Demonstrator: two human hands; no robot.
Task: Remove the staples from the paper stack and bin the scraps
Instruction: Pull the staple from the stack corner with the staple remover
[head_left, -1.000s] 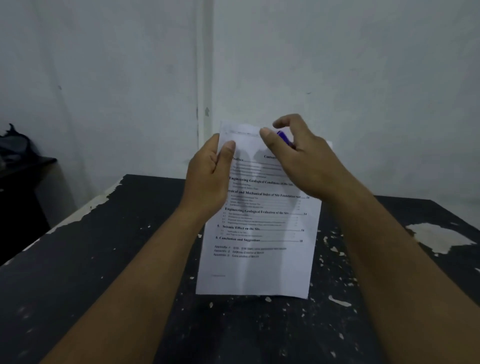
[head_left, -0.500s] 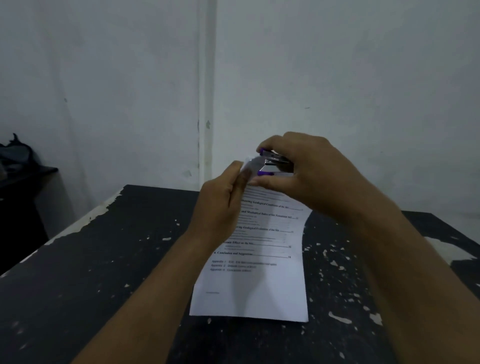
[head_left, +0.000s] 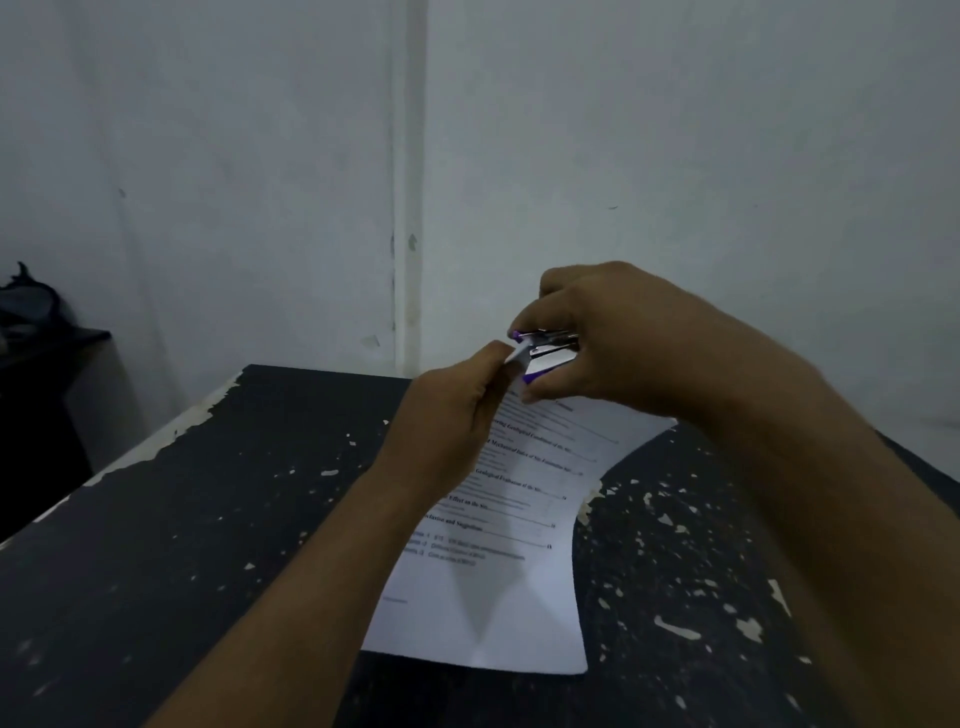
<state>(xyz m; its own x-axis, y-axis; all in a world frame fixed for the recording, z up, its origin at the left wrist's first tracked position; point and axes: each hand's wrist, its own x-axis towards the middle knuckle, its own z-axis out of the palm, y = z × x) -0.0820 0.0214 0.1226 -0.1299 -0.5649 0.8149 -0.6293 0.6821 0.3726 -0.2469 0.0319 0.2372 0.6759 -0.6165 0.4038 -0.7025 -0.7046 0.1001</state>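
A white printed paper stack (head_left: 498, 587) hangs in the air over the black table (head_left: 208, 519), its lower edge near the table top. My left hand (head_left: 447, 431) pinches the stack's upper left corner. My right hand (head_left: 608, 338) grips a purple and metal staple remover (head_left: 545, 353), whose jaws sit on that same corner right beside my left fingertips. The staple itself is hidden between the jaws and my fingers.
The table's black paint is chipped, with pale flakes across its right side (head_left: 675, 629) and bare patches along the left edge (head_left: 171, 441). A white wall stands close behind. A dark object (head_left: 31, 306) sits on a dark shelf at the far left.
The stack's top was bent forward and lowered. My right hand brought the staple remover onto the upper left corner, where my left hand now pinches the paper.
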